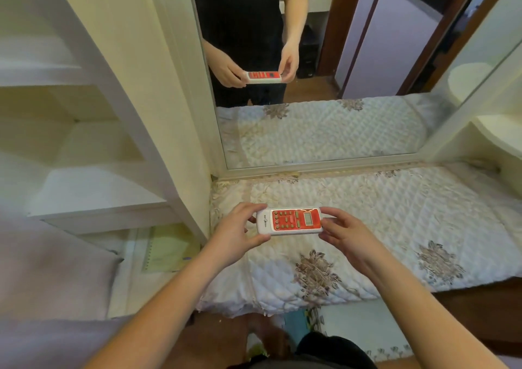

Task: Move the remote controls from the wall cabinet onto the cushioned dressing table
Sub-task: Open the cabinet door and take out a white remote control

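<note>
Both hands are holding one remote [289, 221] crosswise over the quilted tabletop [395, 213], just ahead of the mirror [324, 131]. Left hand [240, 227] is closing its grip on the white end, thumb under, fingers over the top edge. Right hand [343, 231] is pinching the red end by the display. Remote is lying button-side up, level; whether it is touching the padding cannot be told. Cabinet [93, 187] shelves to the left are showing no other remote in view. Judgement: the step is setting down. To do it well, keep it level, lower it flat onto the quilt away from the front edge, and open both grips together so it does not tip
</note>
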Action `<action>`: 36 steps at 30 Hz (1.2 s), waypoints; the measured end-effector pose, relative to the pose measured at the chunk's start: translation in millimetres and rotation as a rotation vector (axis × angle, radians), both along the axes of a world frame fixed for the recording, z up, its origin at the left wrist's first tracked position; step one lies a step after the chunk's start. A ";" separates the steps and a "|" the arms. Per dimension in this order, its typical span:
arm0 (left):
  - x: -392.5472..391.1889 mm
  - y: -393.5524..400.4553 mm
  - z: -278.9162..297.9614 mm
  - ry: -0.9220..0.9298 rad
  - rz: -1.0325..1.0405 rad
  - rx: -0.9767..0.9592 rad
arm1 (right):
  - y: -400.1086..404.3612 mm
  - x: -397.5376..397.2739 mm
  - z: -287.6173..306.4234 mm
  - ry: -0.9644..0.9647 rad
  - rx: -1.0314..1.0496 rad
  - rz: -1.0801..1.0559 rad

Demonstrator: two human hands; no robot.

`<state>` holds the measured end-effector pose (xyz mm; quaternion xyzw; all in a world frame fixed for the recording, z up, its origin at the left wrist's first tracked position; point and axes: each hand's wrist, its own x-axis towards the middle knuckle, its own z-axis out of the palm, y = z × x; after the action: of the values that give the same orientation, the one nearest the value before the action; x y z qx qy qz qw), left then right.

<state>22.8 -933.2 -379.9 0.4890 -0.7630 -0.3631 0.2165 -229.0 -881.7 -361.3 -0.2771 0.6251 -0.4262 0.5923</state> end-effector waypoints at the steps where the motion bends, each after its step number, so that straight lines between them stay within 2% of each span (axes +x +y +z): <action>1: -0.1 -4.4 -3.3 -0.004 -0.006 0.005 | -3.3 -0.1 -2.5 0.009 0.006 -0.001; 7: -10.4 -30.2 -25.0 -0.065 -0.005 -0.011 | -29.3 -4.5 -24.1 0.081 0.023 -0.021; 11: -21.0 -46.1 -40.0 -0.059 0.032 0.035 | -47.8 -12.3 -48.7 0.134 0.027 -0.010; 18: -47.4 -76.9 -68.8 -0.154 0.095 0.084 | -93.0 -30.7 -90.0 0.175 0.100 0.041; 27: -74.8 -99.8 -103.9 -0.292 0.133 0.147 | -126.4 -44.0 -121.4 0.250 0.205 0.159; 36: -86.1 -111.5 -119.8 -0.332 0.151 0.155 | -138.4 -54.1 -139.3 0.266 0.265 0.224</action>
<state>-63.3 -1044.7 -499.7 0.6133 -0.7192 -0.3175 0.0761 -283.1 -1020.0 -500.6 -0.3184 0.7137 -0.2312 0.5795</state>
